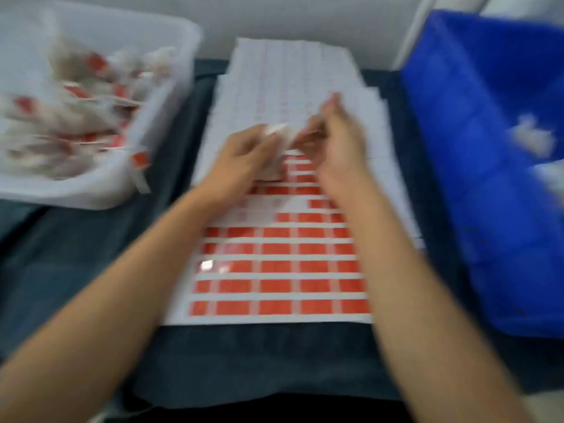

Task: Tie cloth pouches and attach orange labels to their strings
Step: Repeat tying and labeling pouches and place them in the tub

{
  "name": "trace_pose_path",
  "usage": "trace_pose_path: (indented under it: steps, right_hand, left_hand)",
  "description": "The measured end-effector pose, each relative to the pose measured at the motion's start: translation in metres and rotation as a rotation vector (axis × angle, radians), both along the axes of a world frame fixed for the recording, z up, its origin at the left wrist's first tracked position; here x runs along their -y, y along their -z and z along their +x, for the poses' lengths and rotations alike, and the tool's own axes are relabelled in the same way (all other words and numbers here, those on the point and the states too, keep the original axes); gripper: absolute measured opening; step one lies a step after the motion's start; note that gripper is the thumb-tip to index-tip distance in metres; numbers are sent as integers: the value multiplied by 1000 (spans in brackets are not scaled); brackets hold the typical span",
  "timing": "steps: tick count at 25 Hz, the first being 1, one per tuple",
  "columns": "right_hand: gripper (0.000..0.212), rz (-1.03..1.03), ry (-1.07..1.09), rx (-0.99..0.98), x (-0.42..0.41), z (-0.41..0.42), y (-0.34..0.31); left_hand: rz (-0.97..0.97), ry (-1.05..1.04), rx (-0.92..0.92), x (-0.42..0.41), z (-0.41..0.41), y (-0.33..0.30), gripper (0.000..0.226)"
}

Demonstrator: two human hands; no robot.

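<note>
Orange labels (pixel 276 267) fill the near rows of the label sheet (pixel 268 319), which lies on a dark cloth-covered table (pixel 76 270) between two containers; the far rows, and parts of the middle ones, are peeled down to bare white backing, so a good share of this sheet appears used. Finished work is judged to sit in the translucent plastic tub (pixel 171 166) at left, where pale cloth pouches (pixel 76 117) carrying orange tags are heaped, one tag hanging over the rim. The blue crate (pixel 473 178) at right holds a few white pieces (pixel 532 138), probably untied pouches, though motion blur leaves this uncertain. The pouch in hand (pixel 279 134) is a small whitish cloth bundle held above the middle of the sheet, at the boundary between peeled and unpeeled rows. The left hand (pixel 244 157) curls around its body, while the right hand (pixel 338 138) has fingers drawn together at its upper end, seemingly pinching the string or neck; blur hides the exact hold. No orange tag is visible on this pouch, so it is judged to be at the tying stage, with labelling yet to come.
</note>
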State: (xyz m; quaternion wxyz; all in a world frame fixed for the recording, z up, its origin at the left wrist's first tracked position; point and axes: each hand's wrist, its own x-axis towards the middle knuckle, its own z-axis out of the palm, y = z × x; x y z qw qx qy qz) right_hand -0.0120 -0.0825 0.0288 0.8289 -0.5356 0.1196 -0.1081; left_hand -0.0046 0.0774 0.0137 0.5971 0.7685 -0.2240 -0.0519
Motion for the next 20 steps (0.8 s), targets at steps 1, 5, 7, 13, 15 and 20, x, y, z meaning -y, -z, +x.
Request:
trace_pose_path:
  steps: [1, 5, 7, 13, 15, 20]
  right_hand:
    - [45, -52, -39, 53, 4, -11, 1]
    - [42, -13, -100, 86, 31, -20, 5]
    - [46, 12, -253, 133, 22, -6, 3]
    - [37, 143, -195, 168, 29, 3, 7]
    - [37, 172, -133, 167, 32, 3, 8]
    - [29, 276, -7, 124, 38, 5, 9]
  left_hand:
    - [6, -20, 35, -2, 6, 11, 47]
    - [48, -9, 91, 10, -7, 8, 44]
    - [27, 41, 107, 12, -22, 2, 26]
    - [-51, 57, 53, 35, -2, -15, 35]
    - [-67, 62, 2, 38, 4, -15, 35]
    - [6, 71, -98, 29, 10, 2, 41]
